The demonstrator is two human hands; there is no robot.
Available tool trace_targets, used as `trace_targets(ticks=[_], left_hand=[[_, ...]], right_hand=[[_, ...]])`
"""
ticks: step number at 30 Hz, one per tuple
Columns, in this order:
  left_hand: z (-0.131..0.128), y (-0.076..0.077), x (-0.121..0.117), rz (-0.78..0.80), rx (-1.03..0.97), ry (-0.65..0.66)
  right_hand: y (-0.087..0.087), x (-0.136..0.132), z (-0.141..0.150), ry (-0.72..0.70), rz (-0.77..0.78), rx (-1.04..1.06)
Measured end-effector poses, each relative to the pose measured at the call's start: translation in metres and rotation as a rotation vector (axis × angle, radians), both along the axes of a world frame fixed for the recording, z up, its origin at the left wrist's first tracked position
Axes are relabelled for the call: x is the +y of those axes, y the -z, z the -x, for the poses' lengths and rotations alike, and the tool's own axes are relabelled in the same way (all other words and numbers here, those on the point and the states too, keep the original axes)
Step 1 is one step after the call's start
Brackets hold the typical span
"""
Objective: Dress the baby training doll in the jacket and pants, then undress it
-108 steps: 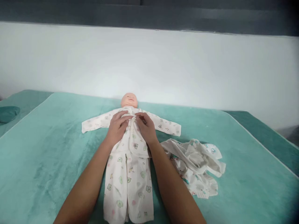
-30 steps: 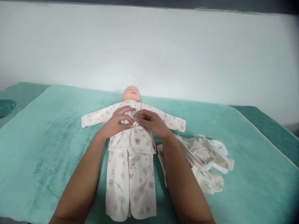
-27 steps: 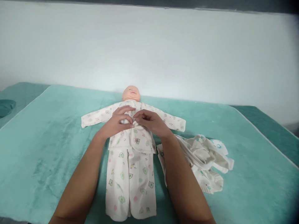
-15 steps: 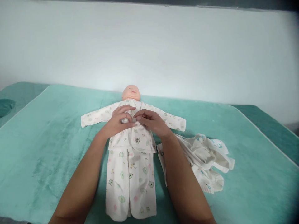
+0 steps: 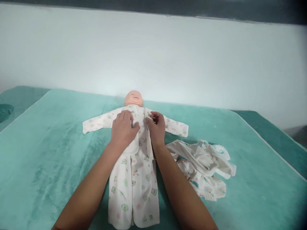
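A baby doll (image 5: pixel 133 98) lies on its back with its arms spread, in a white baby jacket (image 5: pixel 142 137) and trousers (image 5: pixel 145 185) printed with small animals. The jacket hangs open down the front, showing the printed garment under it. My left hand (image 5: pixel 124 128) rests on the left front panel, thumb apart from the bent fingers. With thumb and fingers pinched, my right hand (image 5: pixel 156 127) holds the edge of the right front panel, lifted outward. Its fingertips are partly hidden by the cloth.
A crumpled pile of white baby clothes (image 5: pixel 207 159) with blue prints lies right of the doll, partly behind my right forearm. Everything rests on a green plush cover (image 5: pixel 59 153). A white wall (image 5: pixel 153 57) stands behind.
My hands were together at the middle of the jacket front; now they are apart. The right front panel has been drawn outward to the right, opening the jacket.
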State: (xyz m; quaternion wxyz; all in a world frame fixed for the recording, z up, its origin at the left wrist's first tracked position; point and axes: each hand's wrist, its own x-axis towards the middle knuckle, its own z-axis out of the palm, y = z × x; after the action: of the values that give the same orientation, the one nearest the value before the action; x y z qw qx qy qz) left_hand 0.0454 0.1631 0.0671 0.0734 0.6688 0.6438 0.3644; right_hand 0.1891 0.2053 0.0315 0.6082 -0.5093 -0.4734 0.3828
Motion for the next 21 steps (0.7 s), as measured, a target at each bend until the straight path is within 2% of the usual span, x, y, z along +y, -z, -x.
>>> trace_targets(ticks=[2, 6, 9, 14, 16, 21], left_hand=[[-0.001, -0.001, -0.002, -0.016, 0.043, -0.023], [0.001, -0.002, -0.004, -0.035, 0.077, -0.004], [0.004, -0.004, -0.005, -0.046, 0.081, 0.015], [0.009, -0.01, -0.006, 0.016, 0.07, 0.02], [0.006, -0.009, -0.008, -0.016, 0.097, 0.022], [-0.012, -0.001, -0.014, -0.137, 0.247, 0.094]], right_hand=[[0.008, -0.002, -0.001, 0.05, 0.049, 0.038], [0.02, -0.003, -0.007, 0.041, 0.079, 0.073], [0.023, -0.003, -0.012, 0.054, 0.07, 0.109], [0.026, -0.006, -0.03, 0.095, 0.169, 0.224], [0.028, -0.011, -0.038, 0.086, 0.16, 0.178], [0.028, -0.028, -0.053, 0.052, 0.074, -0.16]])
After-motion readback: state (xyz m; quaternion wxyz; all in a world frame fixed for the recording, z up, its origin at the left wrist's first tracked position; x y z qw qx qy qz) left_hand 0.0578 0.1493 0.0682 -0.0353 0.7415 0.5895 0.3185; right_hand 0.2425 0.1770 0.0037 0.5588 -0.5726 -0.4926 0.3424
